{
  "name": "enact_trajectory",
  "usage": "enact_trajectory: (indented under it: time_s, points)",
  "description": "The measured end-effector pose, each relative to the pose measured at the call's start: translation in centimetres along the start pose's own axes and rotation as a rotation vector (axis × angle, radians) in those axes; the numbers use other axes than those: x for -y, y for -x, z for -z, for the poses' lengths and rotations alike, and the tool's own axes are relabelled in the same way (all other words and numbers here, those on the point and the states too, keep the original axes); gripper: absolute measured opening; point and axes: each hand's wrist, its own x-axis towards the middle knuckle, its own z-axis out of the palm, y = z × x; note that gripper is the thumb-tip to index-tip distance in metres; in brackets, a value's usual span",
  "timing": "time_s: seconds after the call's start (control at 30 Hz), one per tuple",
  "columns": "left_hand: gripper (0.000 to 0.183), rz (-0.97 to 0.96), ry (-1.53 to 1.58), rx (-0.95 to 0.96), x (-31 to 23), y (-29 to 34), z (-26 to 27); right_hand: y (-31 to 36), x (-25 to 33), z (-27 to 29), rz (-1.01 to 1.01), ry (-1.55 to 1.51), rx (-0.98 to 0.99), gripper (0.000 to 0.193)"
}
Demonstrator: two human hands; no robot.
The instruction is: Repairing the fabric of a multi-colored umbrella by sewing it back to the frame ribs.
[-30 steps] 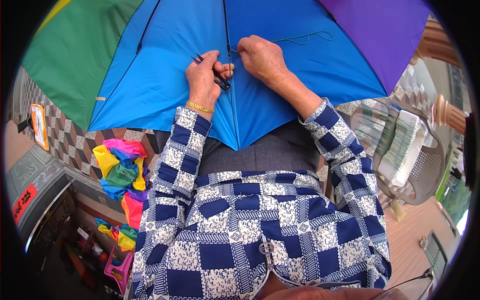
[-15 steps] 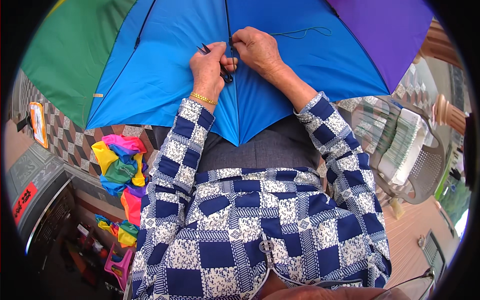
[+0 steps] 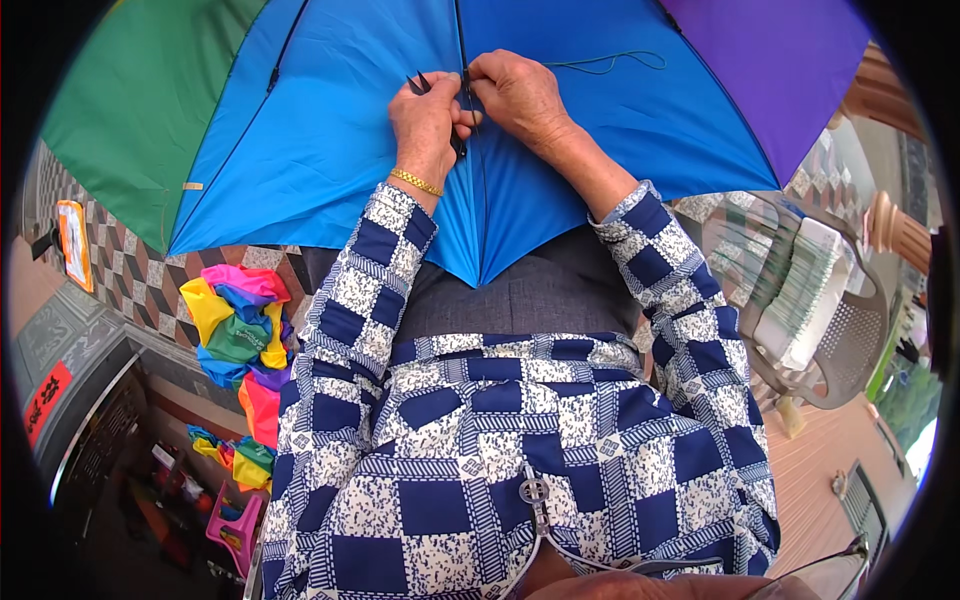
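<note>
An open umbrella (image 3: pixel 330 130) with green, blue and purple panels lies across my lap, its dark metal ribs facing up. My left hand (image 3: pixel 422 135) is closed around small black thread snips (image 3: pixel 419 84), the pointed blades sticking up past the thumb. Its fingertips are beside the middle rib (image 3: pixel 461 35). From the other side, my right hand (image 3: pixel 525 98) pinches that rib at its joint; anything smaller between the fingertips is hidden. A loop of green thread (image 3: pixel 625 57) trails over the blue cloth to the right of this hand.
At the left, bundles of rainbow cloth (image 3: pixel 240 335) lie near a pink plastic stool (image 3: pixel 235 530). To the right stands a grey-beige plastic chair (image 3: pixel 850 345) with a white stack of thin greenish strands (image 3: pixel 805 295) on it. Patterned tiles (image 3: pixel 130 260) cover the floor.
My left hand has shifted slightly up and to the right with the snips, closer to the rib joint. My right hand stays at the rib, nearly unmoved.
</note>
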Motion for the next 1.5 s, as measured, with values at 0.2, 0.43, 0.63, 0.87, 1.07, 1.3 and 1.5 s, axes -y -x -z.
enact_trajectory:
  time_s: [0.2,0.43,0.63,0.87,1.07,1.3,1.5]
  points:
    - [0.011,-0.011,0.052,-0.028,0.2,0.6,0.3,0.6,1.0,4.0,0.083,0.071,0.094,0.008]
    - [0.008,-0.040,0.104,-0.031,-0.3,0.5,0.3,0.6,1.0,4.3,0.380,0.343,-0.066,0.010]
    - [0.007,-0.037,0.121,-0.075,0.4,0.4,0.2,0.6,0.5,1.3,0.213,0.351,0.045,0.007]
    - [0.006,-0.075,0.173,-0.053,0.5,0.1,0.9,0.6,0.3,2.3,0.163,0.250,0.171,0.009]
    - [0.006,-0.111,0.257,-0.014,0.6,0.1,1.3,1.0,0.0,2.2,0.066,0.117,0.167,0.013]
    - [0.008,-0.127,0.276,-0.043,0.7,0.2,1.3,0.8,0.5,1.4,-0.088,-0.017,0.221,0.019]
    - [0.011,-0.124,0.245,-0.058,0.7,0.5,0.8,1.0,0.8,1.0,-0.222,-0.299,0.177,0.024]
